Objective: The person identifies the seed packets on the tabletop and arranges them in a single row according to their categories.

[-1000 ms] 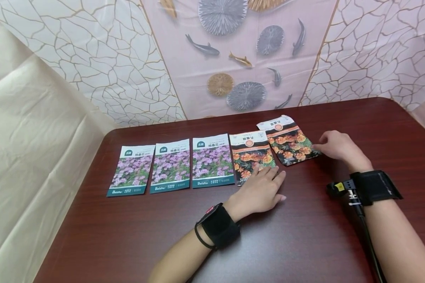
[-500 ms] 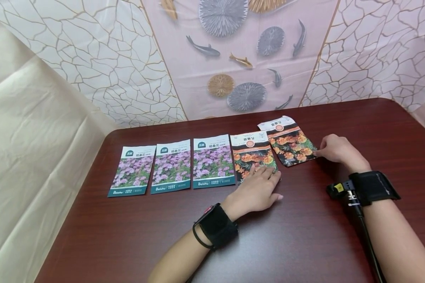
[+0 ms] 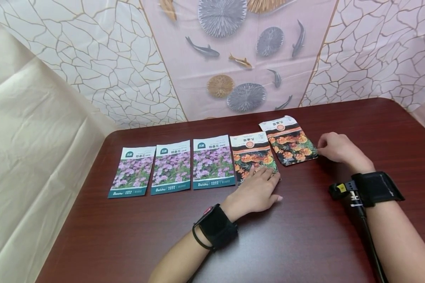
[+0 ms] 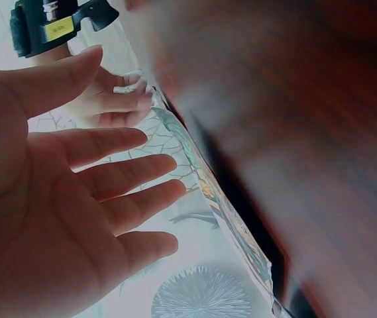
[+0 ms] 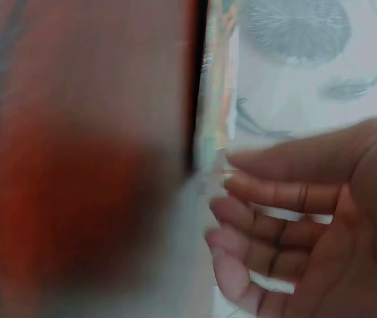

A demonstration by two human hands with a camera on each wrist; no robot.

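Five seed packets lie in a row on the dark red table (image 3: pixel 304 243). Three show purple flowers (image 3: pixel 172 167) and two show orange flowers. My left hand (image 3: pixel 259 188) lies flat, its straight fingers resting on the lower end of the fourth packet (image 3: pixel 250 151). In the left wrist view my left hand (image 4: pixel 102 192) shows an open palm beside that packet's edge (image 4: pixel 224 212). The fifth packet (image 3: pixel 289 143) lies tilted, a little farther back. My right hand (image 3: pixel 334 147) sits just at its right edge, with fingers loosely curled (image 5: pixel 268 225) and holding nothing.
A patterned cloth backdrop (image 3: pixel 233 59) with fish and lotus shapes stands behind the table. Beige sheeting (image 3: pixel 28 157) hangs at the left. Bare table top stretches in front of the packets and to their right.
My right hand has drawn back slightly from the fifth packet's right edge. My left hand has shifted a little to the left on the fourth packet.
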